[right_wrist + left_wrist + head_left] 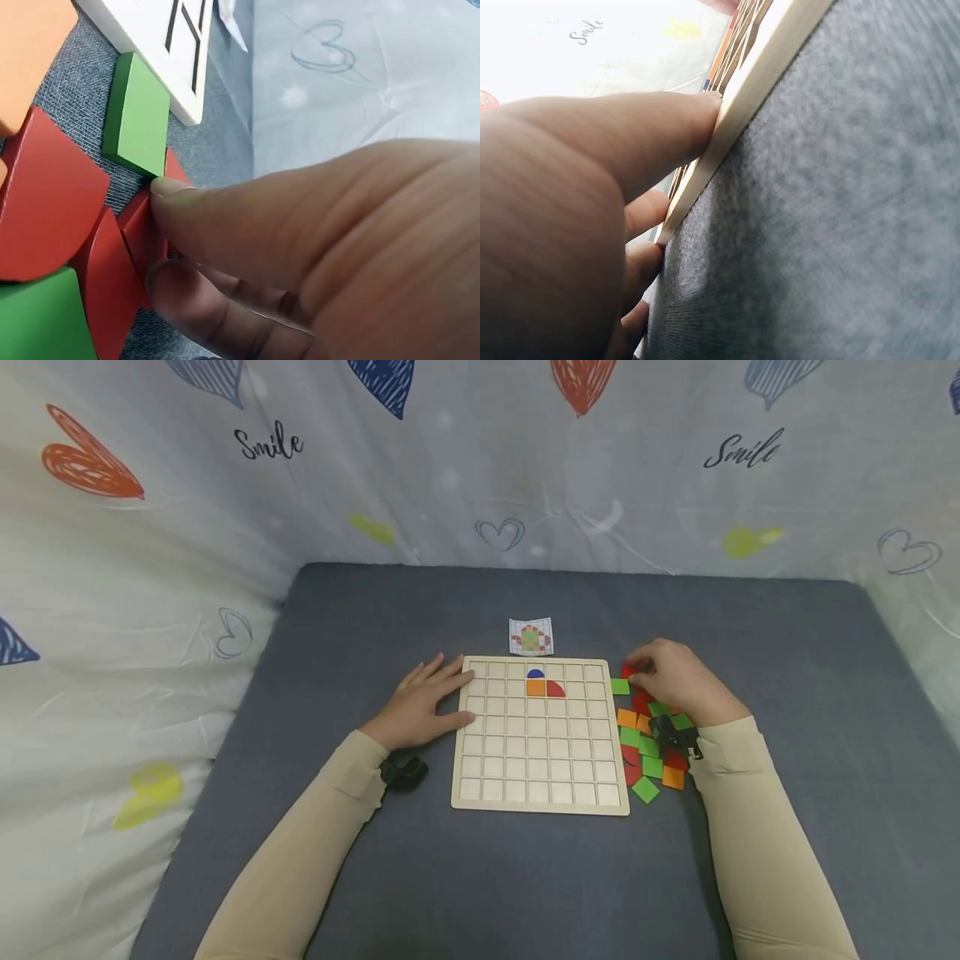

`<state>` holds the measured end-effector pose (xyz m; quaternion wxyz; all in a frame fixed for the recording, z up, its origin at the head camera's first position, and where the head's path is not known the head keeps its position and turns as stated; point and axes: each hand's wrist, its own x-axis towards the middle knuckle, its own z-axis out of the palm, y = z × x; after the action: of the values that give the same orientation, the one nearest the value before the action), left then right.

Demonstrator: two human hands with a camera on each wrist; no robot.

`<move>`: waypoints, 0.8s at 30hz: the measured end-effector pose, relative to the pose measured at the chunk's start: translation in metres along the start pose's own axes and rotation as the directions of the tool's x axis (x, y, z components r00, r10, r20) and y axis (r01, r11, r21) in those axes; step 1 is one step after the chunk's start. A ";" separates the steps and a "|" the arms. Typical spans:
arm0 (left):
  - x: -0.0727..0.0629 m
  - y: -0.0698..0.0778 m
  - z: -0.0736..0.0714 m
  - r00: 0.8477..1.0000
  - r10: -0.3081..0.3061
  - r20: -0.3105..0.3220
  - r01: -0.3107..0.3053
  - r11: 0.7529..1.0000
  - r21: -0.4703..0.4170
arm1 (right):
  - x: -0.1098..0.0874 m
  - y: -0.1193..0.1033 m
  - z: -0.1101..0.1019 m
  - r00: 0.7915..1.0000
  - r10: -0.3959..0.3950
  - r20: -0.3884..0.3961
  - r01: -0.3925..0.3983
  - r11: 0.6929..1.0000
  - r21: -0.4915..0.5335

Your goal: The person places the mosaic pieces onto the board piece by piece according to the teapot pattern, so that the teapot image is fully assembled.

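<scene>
A pale wooden grid board [540, 811] lies on the grey cloth. Near its top sit a blue half-round piece [536, 674], an orange square [536, 688] and a red quarter-round piece [555, 690]. My left hand [423, 706] rests at the board's left edge, fingers spread, with thumb and fingertips touching the rim. Beyond the upper right edge, my right hand [682, 681] pinches a red block [142, 225] between thumb and fingers, partly covering it. Beside that thumb, in the right wrist view, lies a green square block [142, 116].
Loose red, green and orange pieces [652, 767] lie in a heap along the board's right side, some under my right wrist. A small card [531, 643] printed with a coloured pattern lies just behind the board. A printed curtain [450, 468] hangs beyond the table's far edge.
</scene>
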<state>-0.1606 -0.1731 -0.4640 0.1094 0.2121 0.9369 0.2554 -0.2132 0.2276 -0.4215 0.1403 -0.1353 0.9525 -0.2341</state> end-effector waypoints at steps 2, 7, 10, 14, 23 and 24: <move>0.000 0.000 0.000 1.000 -0.001 -0.001 0.001 1.000 0.001 | 0.001 0.000 0.001 1.000 0.006 -0.011 -0.006 1.000 -0.006; 0.000 0.000 -0.001 1.000 -0.002 -0.002 0.002 1.000 0.008 | 0.003 0.001 0.003 0.999 0.009 -0.033 -0.010 1.000 -0.013; 0.001 -0.001 0.000 1.000 -0.003 0.000 0.003 1.000 0.009 | 0.005 0.001 0.004 1.000 -0.005 -0.029 0.004 1.000 -0.012; 0.001 -0.002 0.000 1.000 -0.005 0.005 0.005 1.000 0.008 | 0.006 0.000 0.006 1.000 -0.017 -0.015 0.017 1.000 -0.002; 0.001 -0.001 0.000 1.000 -0.013 0.006 0.013 1.000 0.010 | 0.004 -0.002 0.009 1.000 0.014 -0.016 -0.014 0.999 0.051; 0.001 -0.001 0.000 1.000 -0.014 0.006 0.014 1.000 0.009 | 0.004 -0.002 0.009 1.000 0.012 -0.022 -0.011 0.999 0.052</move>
<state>-0.1617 -0.1735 -0.4649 0.1130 0.2070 0.9391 0.2500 -0.2136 0.2208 -0.4285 0.1343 -0.1233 0.9485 -0.2592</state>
